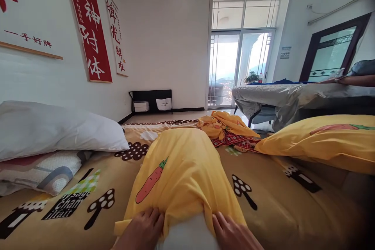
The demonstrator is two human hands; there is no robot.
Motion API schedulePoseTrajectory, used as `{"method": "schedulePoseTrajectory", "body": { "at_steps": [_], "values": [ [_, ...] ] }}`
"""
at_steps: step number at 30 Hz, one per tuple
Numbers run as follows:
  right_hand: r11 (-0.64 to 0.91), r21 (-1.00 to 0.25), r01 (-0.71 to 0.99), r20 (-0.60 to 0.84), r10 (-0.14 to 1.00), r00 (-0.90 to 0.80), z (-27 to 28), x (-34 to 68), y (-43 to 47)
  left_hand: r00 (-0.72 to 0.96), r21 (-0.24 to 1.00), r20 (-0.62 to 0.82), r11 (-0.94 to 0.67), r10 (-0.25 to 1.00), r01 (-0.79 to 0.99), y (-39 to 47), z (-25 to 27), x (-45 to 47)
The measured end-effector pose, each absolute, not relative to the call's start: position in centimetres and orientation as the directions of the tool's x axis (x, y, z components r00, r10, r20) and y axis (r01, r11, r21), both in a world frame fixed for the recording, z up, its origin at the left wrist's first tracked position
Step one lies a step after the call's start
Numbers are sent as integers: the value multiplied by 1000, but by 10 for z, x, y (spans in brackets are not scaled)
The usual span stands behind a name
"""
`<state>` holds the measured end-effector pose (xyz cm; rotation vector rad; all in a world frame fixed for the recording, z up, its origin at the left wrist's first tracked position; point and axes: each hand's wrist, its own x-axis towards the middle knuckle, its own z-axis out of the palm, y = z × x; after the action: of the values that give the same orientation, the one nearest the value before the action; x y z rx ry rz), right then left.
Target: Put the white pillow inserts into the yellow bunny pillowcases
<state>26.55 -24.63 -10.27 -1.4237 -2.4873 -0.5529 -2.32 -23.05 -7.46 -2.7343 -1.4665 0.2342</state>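
Observation:
A yellow pillowcase (187, 164) printed with a carrot lies in front of me, drawn over most of a white pillow (189, 234). The pillow's bare end shows at the case's near opening. My left hand (145, 224) has its fingers closed on the left side of the opening's edge. On the right side of that edge, my right hand (230, 228) grips the fabric with its fingers curled. The thumbs are partly hidden by cloth. Both hands rest low in the view, with the white pillow end between them.
A patterned brown bedspread (117, 187) lies underneath. At left, a white pillow (58, 129) rests on a patterned pillow (43, 172). Another yellow pillow (322, 136) lies right, near crumpled yellow cloth (222, 123). Behind stands a covered table (269, 95); a person's arm (357, 81) reaches over it.

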Motion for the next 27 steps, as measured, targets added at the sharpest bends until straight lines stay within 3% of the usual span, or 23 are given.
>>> {"method": "schedulePoseTrajectory", "body": {
  "at_steps": [4, 6, 9, 11, 13, 15, 17, 18, 20, 22, 24, 27],
  "values": [
    [388, 267, 882, 170, 882, -440, -77, 247, -232, 540, -131, -44, -541, 840, 831, -218, -60, -2],
    [352, 271, 896, 233, 879, -416, -36, 242, -218, 528, -161, 110, -509, 842, 845, -202, -24, 5],
    [183, 272, 945, 494, 816, -301, 42, 237, -198, 406, -177, 452, -366, 794, 914, -174, 57, 14],
    [51, 228, 972, 699, 687, -200, 88, 234, -191, 288, -139, 708, -272, 645, 952, -162, 109, 17],
    [14, 200, 980, 863, 471, -183, 119, 234, -190, 234, -146, 895, -246, 380, 958, -156, 142, 16],
    [45, 220, 974, 941, 252, -225, 131, 237, -188, 249, -213, 962, -260, 115, 942, -152, 151, 10],
    [95, 259, 961, 946, 179, -272, 126, 243, -178, 297, -278, 955, -278, 26, 919, -145, 138, 1],
    [124, 268, 955, 927, 237, -291, 118, 247, -170, 329, -290, 940, -293, 93, 911, -140, 124, -4],
    [198, 247, 949, 795, 518, -315, 89, 255, -151, 400, -266, 814, -342, 422, 901, -130, 84, -9],
    [269, 188, 944, 503, 799, -328, 48, 264, -133, 461, -196, 460, -419, 759, 887, -122, 33, -9],
    [320, 172, 932, 340, 869, -361, 3, 273, -122, 505, -174, 287, -475, 814, 863, -118, -19, -5],
    [342, 150, 928, 252, 894, -370, -46, 286, -116, 445, -105, 256, -433, 858, 895, -115, -75, 4]
  ]
}}
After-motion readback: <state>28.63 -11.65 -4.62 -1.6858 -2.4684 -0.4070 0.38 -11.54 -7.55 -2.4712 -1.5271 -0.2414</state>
